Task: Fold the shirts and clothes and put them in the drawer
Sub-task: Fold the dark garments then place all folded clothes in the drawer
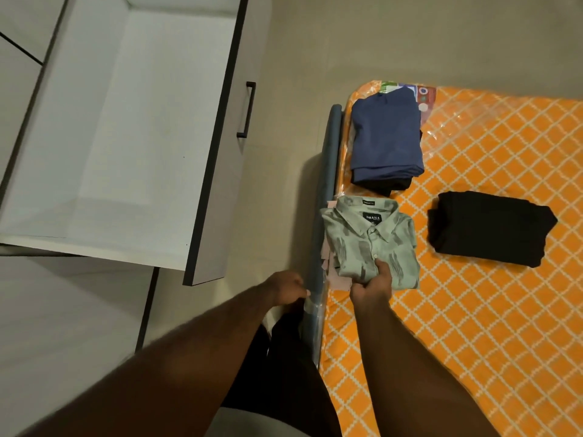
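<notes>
The right hand (pixel 372 283) gripped the near edge of a folded green patterned shirt (pixel 372 241), thumb on top and fingers curled under it. That shirt lay on a pink garment (pixel 336 280) at the left edge of the bed (pixel 473 326). The left hand (pixel 288 291) hung off the bed's left side with its fingers loosely curled; whether it held anything could not be told. Farther along the bed sat a folded blue shirt (pixel 386 137) on top of dark clothes, and to the right of the green shirt lay a folded black garment (pixel 489 228), apart from both stacks. Across the floor to the left, the drawer (pixel 126 121) stood pulled open with nothing visible inside. Folding looked finished for every piece in view; moving all of them into the drawer seemed still to be done, starting with the green shirt.
</notes>
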`<state>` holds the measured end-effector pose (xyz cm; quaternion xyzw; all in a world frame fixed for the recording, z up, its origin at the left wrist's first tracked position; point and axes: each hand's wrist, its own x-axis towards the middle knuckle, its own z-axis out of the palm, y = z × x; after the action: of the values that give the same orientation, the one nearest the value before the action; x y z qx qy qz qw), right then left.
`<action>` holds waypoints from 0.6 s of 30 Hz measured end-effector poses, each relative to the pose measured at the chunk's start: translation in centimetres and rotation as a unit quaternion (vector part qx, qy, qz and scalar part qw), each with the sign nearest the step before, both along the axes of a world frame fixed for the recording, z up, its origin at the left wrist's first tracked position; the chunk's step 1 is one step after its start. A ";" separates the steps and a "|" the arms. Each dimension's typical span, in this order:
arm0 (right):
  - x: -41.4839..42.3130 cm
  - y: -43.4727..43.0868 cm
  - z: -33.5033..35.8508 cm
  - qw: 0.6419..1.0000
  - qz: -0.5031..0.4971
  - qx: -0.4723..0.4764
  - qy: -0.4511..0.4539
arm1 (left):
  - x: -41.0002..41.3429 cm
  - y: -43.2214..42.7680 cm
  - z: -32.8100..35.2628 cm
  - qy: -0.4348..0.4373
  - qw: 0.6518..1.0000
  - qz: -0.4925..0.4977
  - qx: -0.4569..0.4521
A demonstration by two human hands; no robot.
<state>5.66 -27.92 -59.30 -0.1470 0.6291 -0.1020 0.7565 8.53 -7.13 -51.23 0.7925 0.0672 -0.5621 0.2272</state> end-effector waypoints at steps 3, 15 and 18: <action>0.5 -0.5 2.1 1.000 -0.008 -0.026 -0.012 | -2.1 -0.4 0.0 0.089 0.974 0.206 -0.029; 5.6 1.8 13.8 0.971 0.147 0.004 -0.186 | 1.8 -1.2 3.6 0.210 0.642 0.667 -0.315; 6.9 4.4 17.8 0.942 0.225 0.044 -0.245 | 2.8 0.7 5.0 0.186 0.528 0.725 -0.401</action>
<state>12.56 -23.53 -41.49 -0.2219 0.3789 0.0661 0.8960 11.33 -6.46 -46.20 0.1741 0.4271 -0.3069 0.8325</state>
